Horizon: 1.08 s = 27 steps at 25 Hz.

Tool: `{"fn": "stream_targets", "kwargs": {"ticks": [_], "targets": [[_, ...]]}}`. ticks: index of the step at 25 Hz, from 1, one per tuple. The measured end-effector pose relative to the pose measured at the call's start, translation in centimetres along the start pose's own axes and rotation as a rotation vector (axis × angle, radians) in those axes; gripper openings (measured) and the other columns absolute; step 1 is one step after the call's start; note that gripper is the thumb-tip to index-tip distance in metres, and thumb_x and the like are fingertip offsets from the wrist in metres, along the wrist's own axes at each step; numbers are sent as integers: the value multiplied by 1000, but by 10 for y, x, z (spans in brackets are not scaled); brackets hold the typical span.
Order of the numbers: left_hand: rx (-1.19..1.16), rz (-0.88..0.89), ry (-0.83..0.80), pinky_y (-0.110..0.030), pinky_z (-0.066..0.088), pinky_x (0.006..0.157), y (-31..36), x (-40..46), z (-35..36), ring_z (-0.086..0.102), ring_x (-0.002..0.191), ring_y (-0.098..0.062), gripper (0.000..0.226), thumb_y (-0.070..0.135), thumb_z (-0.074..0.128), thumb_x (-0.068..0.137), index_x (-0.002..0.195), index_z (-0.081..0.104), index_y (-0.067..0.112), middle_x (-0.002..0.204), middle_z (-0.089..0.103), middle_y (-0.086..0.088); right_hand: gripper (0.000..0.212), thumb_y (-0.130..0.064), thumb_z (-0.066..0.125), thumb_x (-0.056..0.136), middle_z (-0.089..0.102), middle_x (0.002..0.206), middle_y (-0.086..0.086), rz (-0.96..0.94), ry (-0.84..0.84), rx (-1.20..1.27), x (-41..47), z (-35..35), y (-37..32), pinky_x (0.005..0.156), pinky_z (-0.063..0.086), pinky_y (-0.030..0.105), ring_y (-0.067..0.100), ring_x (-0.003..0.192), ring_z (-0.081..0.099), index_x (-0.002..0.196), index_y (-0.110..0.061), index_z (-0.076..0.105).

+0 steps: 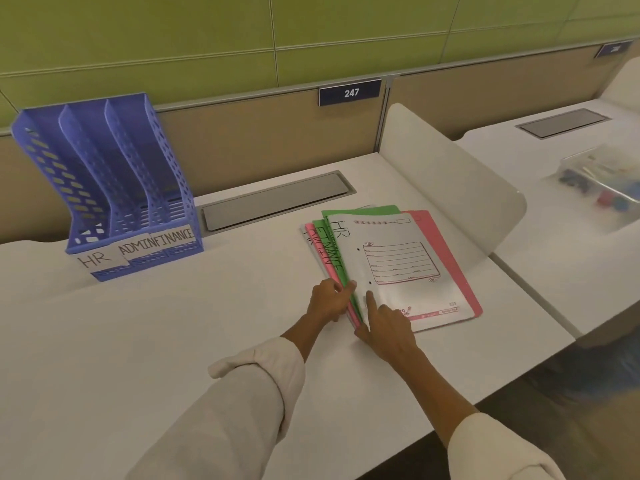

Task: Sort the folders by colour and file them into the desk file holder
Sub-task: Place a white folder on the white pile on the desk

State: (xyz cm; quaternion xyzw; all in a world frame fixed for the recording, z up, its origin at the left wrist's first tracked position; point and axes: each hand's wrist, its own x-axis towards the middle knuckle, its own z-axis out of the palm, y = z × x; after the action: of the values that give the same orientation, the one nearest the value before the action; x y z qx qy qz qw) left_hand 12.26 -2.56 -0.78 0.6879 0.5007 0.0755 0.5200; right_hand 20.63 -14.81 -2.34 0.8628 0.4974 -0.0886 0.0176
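Observation:
A fanned stack of folders (pixel 398 268) lies on the white desk (pixel 173 334), right of centre. The top one has a clear white cover with a pink form and "HR" written on its spine; green and pink folders show beneath it, with "FINANCE" on a green spine. My left hand (pixel 330 301) pinches the near left edges of the stack. My right hand (pixel 384 327) rests beside it, index finger pressing on the top cover. A blue desk file holder (pixel 114 188) with three slots labelled HR, ADMIN and FINANCE stands at the far left; its slots hold nothing.
A grey cable hatch (pixel 277 202) is set into the desk behind the folders. A curved white divider (pixel 450 188) bounds the desk on the right. Beyond it, a clear box of small coloured items (pixel 602 188) sits on the neighbouring desk.

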Motion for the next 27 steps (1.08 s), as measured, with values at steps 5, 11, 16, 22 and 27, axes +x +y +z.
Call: {"fn": "stream_targets", "kwargs": {"ticks": [5,11,16,22,27], "targets": [[-118,-111,9,-34,56,81,-17,-6,19,65,103,-30,46,30,74,79,114,59,5,112,66,-10,77,-62,52,80,68,83,-3,-80,178,107,-44,20,-15,55,50,27,17,65,66,142,-18,44],[-641,-115,78,-42,56,89,-49,-22,-11,66,99,-29,29,3,64,87,113,55,9,117,65,-16,48,-41,70,80,74,97,3,19,458,399,-40,14,11,66,55,35,25,82,71,118,-13,63],[-796,-131,163,-49,56,88,-94,-54,-94,68,98,-32,36,4,67,87,120,56,12,113,68,-12,54,-32,68,86,55,131,18,82,409,516,-6,0,10,93,49,49,37,118,51,129,-4,50],[-770,-184,304,-56,53,93,-170,-120,-192,66,104,-39,41,3,66,86,125,56,9,117,67,-16,60,-26,72,87,66,116,7,-23,49,1054,2,-1,-92,68,50,22,6,85,64,137,-17,42],[-789,-206,449,-46,59,79,-248,-181,-249,70,92,-35,34,0,67,80,113,64,10,108,71,-15,61,-23,76,83,64,113,-4,-117,-111,1217,-24,31,-195,71,49,20,5,96,63,135,-28,44]]}}
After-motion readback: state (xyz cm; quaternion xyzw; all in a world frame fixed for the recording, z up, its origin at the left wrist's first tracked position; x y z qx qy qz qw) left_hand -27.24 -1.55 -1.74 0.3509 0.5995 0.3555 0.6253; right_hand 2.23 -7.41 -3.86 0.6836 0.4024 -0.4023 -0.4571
